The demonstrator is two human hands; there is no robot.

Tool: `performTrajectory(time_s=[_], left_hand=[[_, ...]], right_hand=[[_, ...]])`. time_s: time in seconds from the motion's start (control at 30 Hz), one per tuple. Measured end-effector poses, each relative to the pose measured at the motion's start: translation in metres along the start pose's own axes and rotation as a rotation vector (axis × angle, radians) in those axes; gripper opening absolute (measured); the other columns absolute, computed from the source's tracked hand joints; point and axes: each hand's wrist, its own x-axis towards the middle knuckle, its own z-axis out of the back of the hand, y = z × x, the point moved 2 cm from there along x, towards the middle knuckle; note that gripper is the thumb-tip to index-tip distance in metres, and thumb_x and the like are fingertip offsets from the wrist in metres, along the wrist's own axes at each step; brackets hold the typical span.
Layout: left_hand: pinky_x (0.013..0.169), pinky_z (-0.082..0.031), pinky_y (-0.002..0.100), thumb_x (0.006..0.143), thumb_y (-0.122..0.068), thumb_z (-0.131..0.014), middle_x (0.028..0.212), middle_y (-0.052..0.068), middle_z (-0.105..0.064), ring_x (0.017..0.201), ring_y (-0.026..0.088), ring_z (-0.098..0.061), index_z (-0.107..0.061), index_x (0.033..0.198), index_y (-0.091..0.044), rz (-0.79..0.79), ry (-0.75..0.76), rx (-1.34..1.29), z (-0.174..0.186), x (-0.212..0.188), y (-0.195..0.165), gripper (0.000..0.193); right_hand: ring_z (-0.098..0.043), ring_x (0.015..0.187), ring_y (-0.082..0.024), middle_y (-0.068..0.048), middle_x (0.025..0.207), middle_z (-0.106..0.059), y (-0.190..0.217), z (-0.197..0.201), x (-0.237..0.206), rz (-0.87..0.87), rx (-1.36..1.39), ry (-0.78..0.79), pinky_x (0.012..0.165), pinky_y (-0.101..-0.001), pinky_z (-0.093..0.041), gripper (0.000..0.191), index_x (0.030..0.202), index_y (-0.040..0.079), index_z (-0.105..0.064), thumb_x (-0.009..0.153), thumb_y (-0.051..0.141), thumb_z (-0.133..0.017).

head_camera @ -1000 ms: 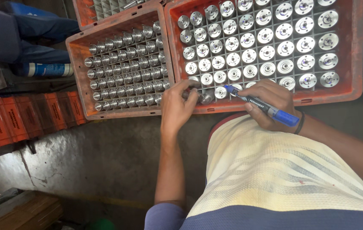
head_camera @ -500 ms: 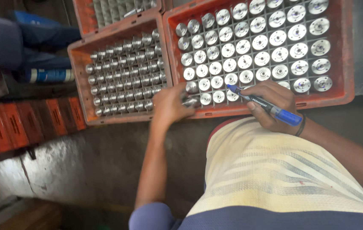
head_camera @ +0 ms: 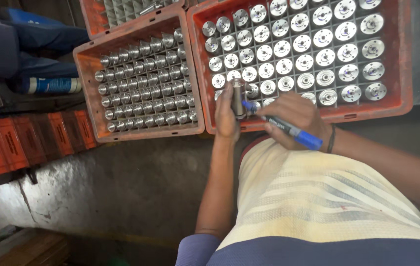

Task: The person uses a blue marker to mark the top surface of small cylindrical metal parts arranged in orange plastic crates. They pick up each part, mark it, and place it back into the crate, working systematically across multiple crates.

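My left hand (head_camera: 226,114) holds a shiny metal cylinder part (head_camera: 239,97) upright over the near edge of the right orange crate (head_camera: 403,64). My right hand (head_camera: 296,118) grips a blue marker pen (head_camera: 288,130), its tip touching the side of the part. The crate's divider grid is filled with several round flanged metal parts (head_camera: 318,39), flat faces up.
A second orange crate (head_camera: 85,83) to the left holds several rows of metal cylinders. A third crate (head_camera: 102,18) sits behind it. Small orange boxes (head_camera: 27,140) line the left, with a blue-and-white can (head_camera: 50,85) above. Grey concrete floor (head_camera: 121,192) lies below.
My left hand has lifted a metal part out of the right crate's front row and turned it upright. My right hand brought the marker tip up against it.
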Motion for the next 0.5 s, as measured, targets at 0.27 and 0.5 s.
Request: performTrajectory(time_s=[0.27,0.5], left_hand=[[0.063,-0.052,0.032,0.098,-0.016,-0.067,0.096,0.004,-0.064,0.076,0.014,-0.061,-0.053,0.127,-0.004,-0.019,0.024,-0.077,-0.004,0.001,-0.001,0.035],[0.068,-0.060,0.039,0.094,-0.034,-0.060,0.086,0.017,-0.071,0.074,0.027,-0.072,-0.057,0.112,0.001,0.125,0.136,-0.302,-0.005,-0.006,-0.018,0.039]], right_hand=[[-0.064,0.072,-0.027,-0.012,0.083,-0.067,-0.001,-0.007,-0.011,0.043,0.097,0.052,0.066,-0.0400,-0.050,0.022,0.103,0.001,-0.069,0.082,0.006,-0.070],[-0.066,0.072,-0.027,-0.013,0.085,-0.068,0.001,-0.010,-0.014,0.064,0.177,0.082,0.065,-0.0391,-0.051,0.023,0.106,0.000,-0.068,0.084,0.007,-0.069]])
